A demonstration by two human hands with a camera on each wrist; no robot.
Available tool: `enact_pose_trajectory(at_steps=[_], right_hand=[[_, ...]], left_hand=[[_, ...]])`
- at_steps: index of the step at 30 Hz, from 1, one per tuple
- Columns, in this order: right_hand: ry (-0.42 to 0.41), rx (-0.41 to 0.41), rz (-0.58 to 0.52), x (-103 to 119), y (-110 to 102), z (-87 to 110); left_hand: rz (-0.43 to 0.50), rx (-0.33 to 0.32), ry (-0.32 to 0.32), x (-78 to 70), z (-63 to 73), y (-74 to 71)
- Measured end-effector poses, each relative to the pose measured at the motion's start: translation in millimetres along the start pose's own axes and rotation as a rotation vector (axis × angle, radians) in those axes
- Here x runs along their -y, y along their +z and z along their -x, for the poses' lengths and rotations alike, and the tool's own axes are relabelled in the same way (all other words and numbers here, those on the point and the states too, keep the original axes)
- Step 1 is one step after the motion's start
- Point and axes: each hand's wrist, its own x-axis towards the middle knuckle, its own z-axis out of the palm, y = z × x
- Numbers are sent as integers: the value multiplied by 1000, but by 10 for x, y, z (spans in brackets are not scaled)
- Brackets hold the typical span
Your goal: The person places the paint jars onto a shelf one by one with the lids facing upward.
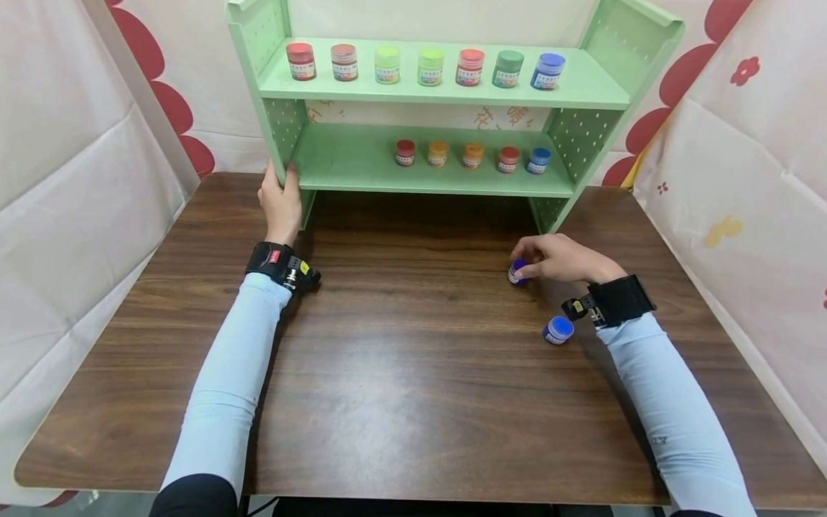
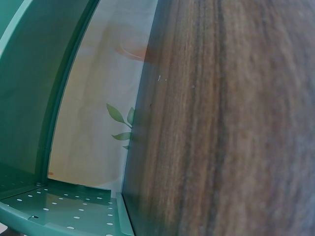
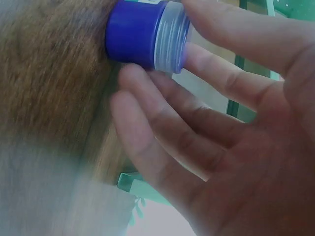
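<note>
My right hand (image 1: 558,260) pinches a small dark-blue paint jar (image 1: 517,272) between thumb and fingertips, low over the table. In the right wrist view the thumb and forefinger meet at the clear ribbed lid of that jar (image 3: 135,34), while the other fingers stay loosely bent beside it. Nearer the front stands a second blue-lidded jar (image 1: 558,330), apart from the hand. My left hand (image 1: 282,207) grips the lower left side panel of the green shelf (image 1: 426,183), thumb on the inner side. That hand is out of sight in the left wrist view.
On the shelf's upper board stand several larger jars, from a red one (image 1: 301,62) to a blue one (image 1: 548,71). Several smaller jars, such as the yellow one (image 1: 437,153), line the lower board. Patterned white cloth (image 1: 743,215) encloses the wooden table (image 1: 388,373).
</note>
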Motion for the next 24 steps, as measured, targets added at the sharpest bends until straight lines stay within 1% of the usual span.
enact_pose_trajectory(at_steps=[10, 16, 19, 24], right_hand=[[-79, -29, 10, -16, 11, -7], [-121, -25, -10, -17, 10, 0], [-108, -32, -21, -12, 11, 0], [-52, -53, -20, -14, 29, -18]], left_hand=[[14, 8, 0, 10, 4, 6], [13, 3, -8, 10, -2, 3], [8, 1, -4, 11, -5, 5], [10, 0, 1, 12, 2, 7]])
